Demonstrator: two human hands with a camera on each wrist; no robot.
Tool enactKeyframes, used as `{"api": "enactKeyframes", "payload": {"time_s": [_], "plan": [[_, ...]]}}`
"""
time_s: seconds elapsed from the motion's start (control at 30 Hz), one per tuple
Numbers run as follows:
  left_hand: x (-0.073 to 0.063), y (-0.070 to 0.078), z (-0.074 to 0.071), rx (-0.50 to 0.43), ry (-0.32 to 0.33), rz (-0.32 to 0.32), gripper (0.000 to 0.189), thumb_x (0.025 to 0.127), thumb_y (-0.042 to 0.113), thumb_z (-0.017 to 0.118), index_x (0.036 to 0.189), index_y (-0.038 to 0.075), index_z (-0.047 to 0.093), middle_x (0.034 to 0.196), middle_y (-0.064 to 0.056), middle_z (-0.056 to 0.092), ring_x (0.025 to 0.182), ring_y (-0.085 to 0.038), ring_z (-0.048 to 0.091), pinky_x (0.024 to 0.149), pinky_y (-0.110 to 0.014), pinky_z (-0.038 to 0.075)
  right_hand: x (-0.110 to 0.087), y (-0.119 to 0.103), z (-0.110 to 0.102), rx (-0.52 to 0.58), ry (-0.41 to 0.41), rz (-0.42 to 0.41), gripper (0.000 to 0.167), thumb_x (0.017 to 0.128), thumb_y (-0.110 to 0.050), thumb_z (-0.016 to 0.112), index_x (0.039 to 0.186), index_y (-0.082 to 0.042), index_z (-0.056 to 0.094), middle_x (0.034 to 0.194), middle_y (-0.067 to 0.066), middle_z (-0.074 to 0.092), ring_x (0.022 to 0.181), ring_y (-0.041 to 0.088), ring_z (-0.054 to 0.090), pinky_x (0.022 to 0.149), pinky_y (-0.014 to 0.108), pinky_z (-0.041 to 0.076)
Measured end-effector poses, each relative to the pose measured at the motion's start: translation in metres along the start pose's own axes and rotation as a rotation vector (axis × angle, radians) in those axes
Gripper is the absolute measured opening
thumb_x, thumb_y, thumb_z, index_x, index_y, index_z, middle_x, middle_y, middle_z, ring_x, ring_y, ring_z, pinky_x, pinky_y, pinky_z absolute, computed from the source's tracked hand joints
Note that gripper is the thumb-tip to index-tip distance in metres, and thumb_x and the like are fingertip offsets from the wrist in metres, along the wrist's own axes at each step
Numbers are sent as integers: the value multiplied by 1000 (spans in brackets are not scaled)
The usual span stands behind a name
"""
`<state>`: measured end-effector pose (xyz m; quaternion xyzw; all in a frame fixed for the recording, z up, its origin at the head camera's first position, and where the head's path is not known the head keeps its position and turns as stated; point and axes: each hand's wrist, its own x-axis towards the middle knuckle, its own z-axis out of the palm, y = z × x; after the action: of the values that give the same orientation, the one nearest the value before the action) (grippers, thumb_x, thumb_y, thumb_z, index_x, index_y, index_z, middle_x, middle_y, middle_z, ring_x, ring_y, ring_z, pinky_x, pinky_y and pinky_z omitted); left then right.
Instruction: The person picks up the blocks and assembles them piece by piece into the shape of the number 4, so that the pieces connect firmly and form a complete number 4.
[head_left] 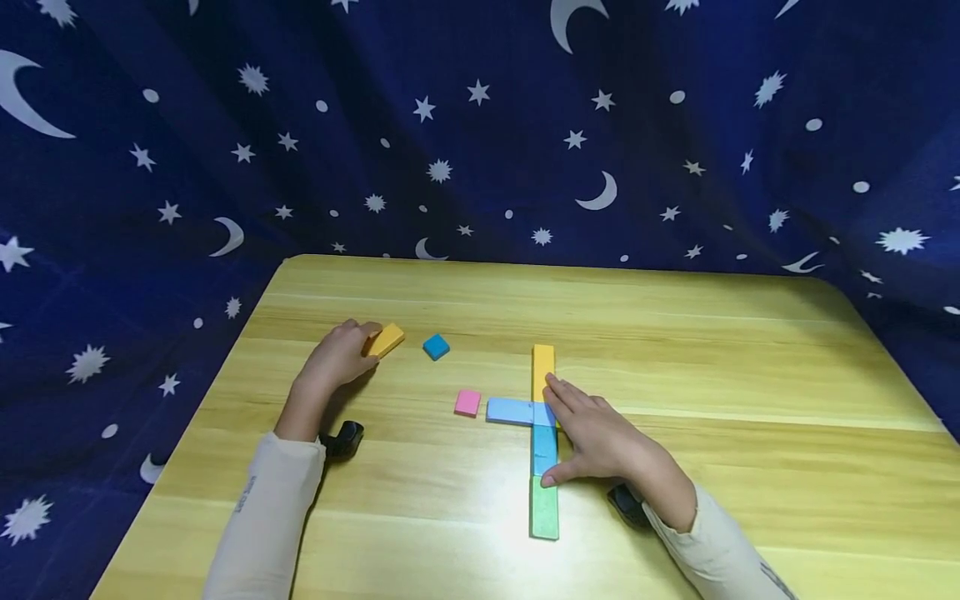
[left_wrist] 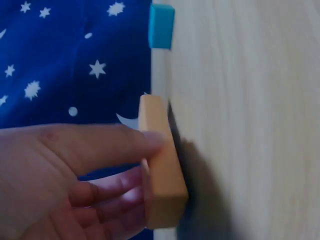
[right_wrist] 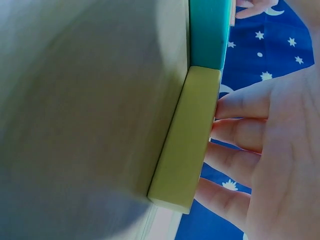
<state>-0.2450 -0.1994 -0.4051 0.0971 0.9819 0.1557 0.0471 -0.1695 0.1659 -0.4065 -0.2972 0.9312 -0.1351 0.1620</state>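
Observation:
My left hand [head_left: 337, 358] pinches an orange block [left_wrist: 162, 160] between thumb and fingers, at the left of the table. A small blue block [head_left: 436, 347] lies just right of it. My right hand [head_left: 603, 437] is spread over a flat cross-like arrangement of blocks, its fingertips touching a yellow block [right_wrist: 187, 145], mostly hidden under the hand in the head view. Leftward from that block runs a light blue block [head_left: 510, 411]. An orange block [head_left: 543, 367] stands at the top of the column, with a blue block [head_left: 544, 450] and a green block [head_left: 543, 508] lower down.
A pink block [head_left: 467, 403] lies a little left of the light blue block's end. The wooden table [head_left: 750, 358] ends at a dark blue curtain [head_left: 510, 133] with moons and stars. Black wrist cameras hang below both wrists, close to the tabletop.

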Motion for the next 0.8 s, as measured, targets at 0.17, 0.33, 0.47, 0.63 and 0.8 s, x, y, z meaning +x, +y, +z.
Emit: {"api": "enactKeyframes", "payload": {"time_s": [0.17, 0.33, 0.47, 0.63, 0.8], "plan": [[0, 21, 1, -96, 37, 11, 55, 82, 15, 66, 132, 5, 46, 105, -18, 55, 85, -26, 53, 70, -37, 44, -1, 0, 1, 7, 1, -3, 115, 61, -65, 68, 141, 5, 26, 151, 19, 13, 137, 37, 18, 103, 56, 25], [1, 52, 9, -217, 57, 73, 53, 83, 18, 65, 132, 9, 46, 106, -15, 53, 94, -25, 57, 74, -37, 50, 0, 1, 1, 8, -2, 0, 114, 61, -65, 68, 142, 4, 25, 152, 18, 12, 138, 36, 18, 103, 57, 25], [3, 72, 18, -249, 31, 119, 54, 83, 21, 65, 132, 12, 46, 107, -13, 54, 93, -23, 58, 73, -35, 50, 1, 0, 1, 7, -1, -6, 114, 61, -65, 68, 142, 4, 25, 152, 18, 12, 138, 35, 18, 103, 58, 25], [13, 90, 31, -223, -5, 131, 53, 82, 23, 65, 131, 14, 48, 107, -10, 56, 91, -19, 56, 73, -33, 48, 3, 0, 2, 4, -2, -10, 115, 62, -66, 67, 142, 4, 24, 152, 18, 12, 138, 35, 18, 103, 56, 26], [27, 102, 39, -215, -29, 112, 52, 81, 23, 65, 131, 13, 49, 103, -10, 56, 84, -18, 53, 69, -30, 46, 1, 0, 1, 5, -3, 0, 115, 61, -65, 69, 142, 3, 24, 152, 17, 11, 138, 34, 17, 103, 56, 25]]}}
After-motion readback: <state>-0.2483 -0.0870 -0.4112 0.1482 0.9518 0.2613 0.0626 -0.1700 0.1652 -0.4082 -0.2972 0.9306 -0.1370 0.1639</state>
